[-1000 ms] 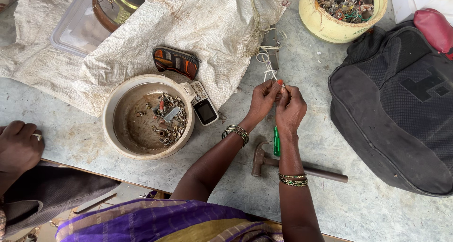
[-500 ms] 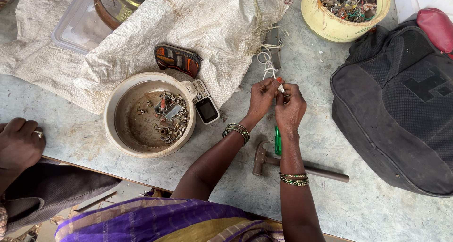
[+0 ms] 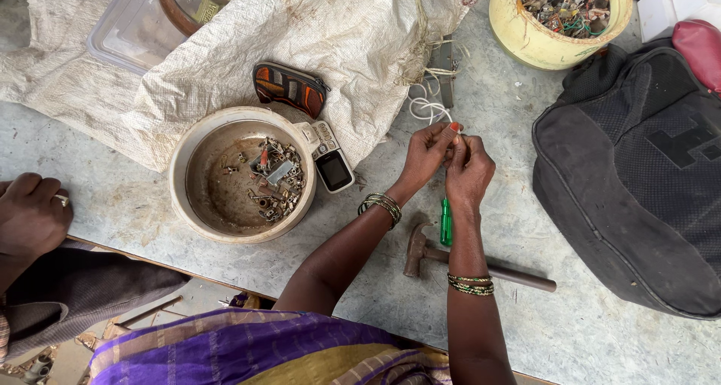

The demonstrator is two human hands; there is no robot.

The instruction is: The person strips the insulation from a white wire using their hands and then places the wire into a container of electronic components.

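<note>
We see a green-handled screwdriver hanging handle-down just above the hammer, the right hand closed around its upper part, likely to steady the tip. The left hand pinches its fingertips shut against it on something too small to make out. Left of the hammer sits a bowl of metal scraps, handy for sorting; right lies a black bag

Soft, even daylight, faint shadows, no glare; sharp throughout, slight wide-angle stretch at edges.
</note>
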